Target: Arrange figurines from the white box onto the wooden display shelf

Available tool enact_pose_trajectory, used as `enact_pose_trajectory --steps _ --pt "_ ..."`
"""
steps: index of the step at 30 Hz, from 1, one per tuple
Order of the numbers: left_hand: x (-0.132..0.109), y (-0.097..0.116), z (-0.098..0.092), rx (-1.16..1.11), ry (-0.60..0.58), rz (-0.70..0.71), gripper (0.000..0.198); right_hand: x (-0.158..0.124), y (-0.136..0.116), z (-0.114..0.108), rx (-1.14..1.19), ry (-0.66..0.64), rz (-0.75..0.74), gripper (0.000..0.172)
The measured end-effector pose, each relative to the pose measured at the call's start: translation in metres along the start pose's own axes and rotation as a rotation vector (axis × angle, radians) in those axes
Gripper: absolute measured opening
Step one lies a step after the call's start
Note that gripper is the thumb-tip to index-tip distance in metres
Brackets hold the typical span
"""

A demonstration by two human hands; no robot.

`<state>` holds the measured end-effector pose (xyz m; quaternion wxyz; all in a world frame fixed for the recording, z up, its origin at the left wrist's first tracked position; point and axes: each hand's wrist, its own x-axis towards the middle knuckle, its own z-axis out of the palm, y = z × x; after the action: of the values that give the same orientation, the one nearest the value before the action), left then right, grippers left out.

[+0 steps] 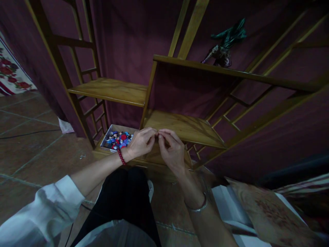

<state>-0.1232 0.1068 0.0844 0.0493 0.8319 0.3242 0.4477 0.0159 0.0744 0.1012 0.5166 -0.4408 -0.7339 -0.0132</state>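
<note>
My left hand (pixel 143 141) and my right hand (pixel 171 148) meet fingertip to fingertip in front of the wooden shelf unit (pixel 177 127). Both are closed in a pinch. Whatever lies between the fingertips is too small to make out. Beyond my left wrist, a shallow white box (pixel 105 140) stands on the lowest left shelf. It holds several small colourful figures (pixel 118 138) in red, blue, purple and black; my left hand hides its right side. A red bead bracelet circles my left wrist and a silver bangle my right.
A dark green and brown statuette (pixel 226 43) stands on the upper right shelf. Purple curtains hang behind the unit. At lower right are an open cardboard box (pixel 267 209) and white panels. A thin cable (pixel 33 133) runs over the tiled floor at left.
</note>
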Motion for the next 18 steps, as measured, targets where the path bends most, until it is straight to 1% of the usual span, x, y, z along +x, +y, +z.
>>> enact_pose_trajectory --steps 3,7,12,16,18 --pt "-0.020 -0.009 0.006 -0.002 -0.060 -0.079 0.025 -0.016 0.004 0.016 0.038 -0.067 0.073 0.023" --pt "-0.047 -0.021 0.017 0.040 -0.140 -0.218 0.024 -0.039 0.013 0.040 0.087 -0.127 0.156 0.024" --pt "-0.072 -0.034 0.029 0.129 -0.263 -0.377 0.026 -0.069 0.028 0.074 0.109 -0.184 0.268 0.026" --pt "-0.086 -0.045 0.037 0.167 -0.384 -0.433 0.023 -0.090 0.042 0.099 0.111 -0.250 0.338 0.026" --pt "-0.093 -0.051 0.040 0.188 -0.414 -0.431 0.022 -0.097 0.046 0.108 0.106 -0.277 0.359 0.027"
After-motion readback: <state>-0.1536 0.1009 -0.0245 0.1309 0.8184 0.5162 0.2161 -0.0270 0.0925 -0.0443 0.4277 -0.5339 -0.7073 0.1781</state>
